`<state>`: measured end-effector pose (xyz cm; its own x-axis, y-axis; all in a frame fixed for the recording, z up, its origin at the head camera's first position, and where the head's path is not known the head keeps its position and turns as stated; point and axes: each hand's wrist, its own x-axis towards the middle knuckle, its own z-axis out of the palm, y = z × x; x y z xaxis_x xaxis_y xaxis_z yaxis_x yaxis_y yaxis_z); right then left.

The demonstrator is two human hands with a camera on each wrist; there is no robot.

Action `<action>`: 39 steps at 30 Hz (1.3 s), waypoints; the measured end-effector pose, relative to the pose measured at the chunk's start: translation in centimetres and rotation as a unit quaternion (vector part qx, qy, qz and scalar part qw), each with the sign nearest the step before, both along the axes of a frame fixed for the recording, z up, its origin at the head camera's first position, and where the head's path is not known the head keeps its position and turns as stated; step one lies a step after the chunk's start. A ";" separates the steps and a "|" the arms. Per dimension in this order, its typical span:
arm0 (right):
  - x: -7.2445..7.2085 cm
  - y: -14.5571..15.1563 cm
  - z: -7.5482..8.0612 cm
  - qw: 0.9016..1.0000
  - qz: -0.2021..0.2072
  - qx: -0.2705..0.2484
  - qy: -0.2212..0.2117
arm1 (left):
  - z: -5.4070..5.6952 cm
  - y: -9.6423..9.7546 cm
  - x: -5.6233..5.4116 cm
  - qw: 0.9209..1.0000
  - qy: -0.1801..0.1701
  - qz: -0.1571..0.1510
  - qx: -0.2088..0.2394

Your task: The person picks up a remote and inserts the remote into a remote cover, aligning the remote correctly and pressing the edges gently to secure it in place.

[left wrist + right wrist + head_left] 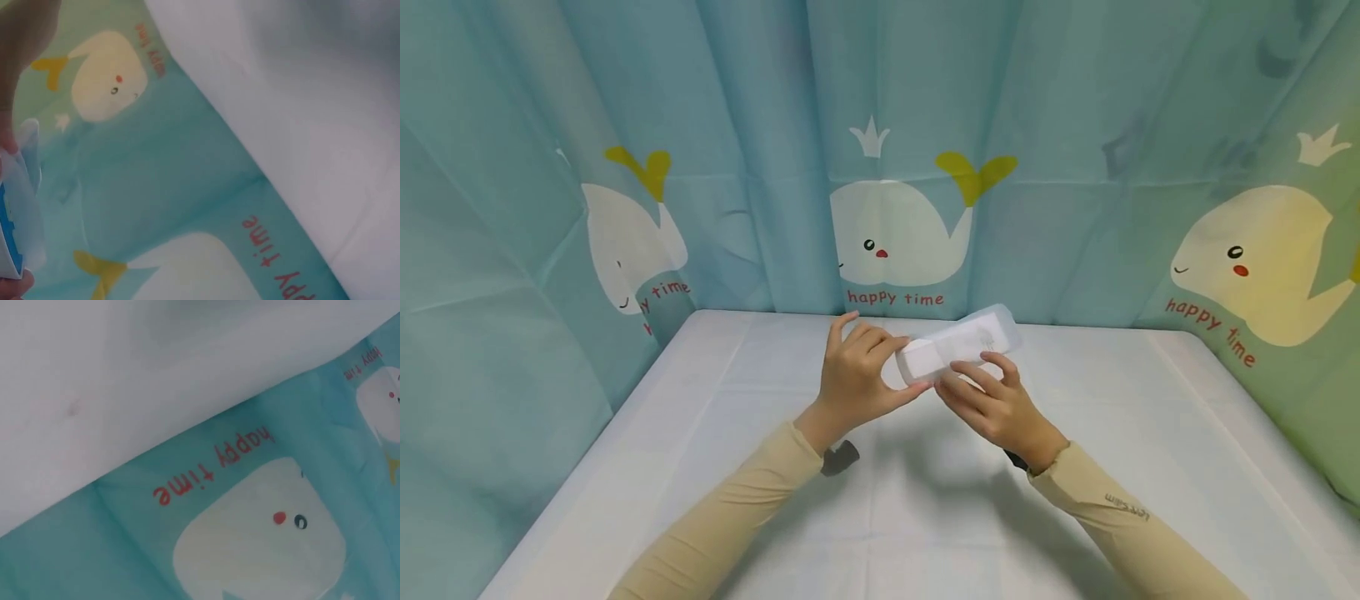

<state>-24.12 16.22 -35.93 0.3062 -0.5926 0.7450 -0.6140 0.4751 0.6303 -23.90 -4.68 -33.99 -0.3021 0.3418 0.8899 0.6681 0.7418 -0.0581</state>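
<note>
Above the table, both hands hold a slim white box point(925, 358) with a frosted, see-through cover point(1009, 327) around it. The box is tilted, its right end higher, and small grey print shows faintly near that end. My left hand point(859, 375) pinches the left end between thumb and fingers, the index finger on the upper edge. From below, my right hand point(992, 407) grips the lower edge, fingertips against the front. In the left wrist view, a blue part point(9, 228) shows at the box's side beside the translucent cover point(28, 206). The right wrist view shows neither hand nor box.
A white-covered table point(760, 392) lies under the hands. Behind and beside it hangs a blue-green curtain point(760, 100) printed with white whales and red lettering. Dark straps point(841, 457) show at the wrists, below the beige sleeves point(730, 508).
</note>
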 end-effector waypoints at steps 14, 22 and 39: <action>0.4 -0.3 -0.2 0.998 -0.012 0.067 -0.005 | -0.4 0.4 0.4 1.000 0.010 0.006 -0.024; 0.3 1.0 1.1 0.972 -0.082 -0.041 -0.217 | -0.9 -0.3 0.0 0.999 0.042 -0.006 -0.023; 0.7 0.3 2.5 0.931 -0.073 -0.039 -0.356 | -0.6 -1.0 -0.2 0.973 0.172 -0.012 -0.155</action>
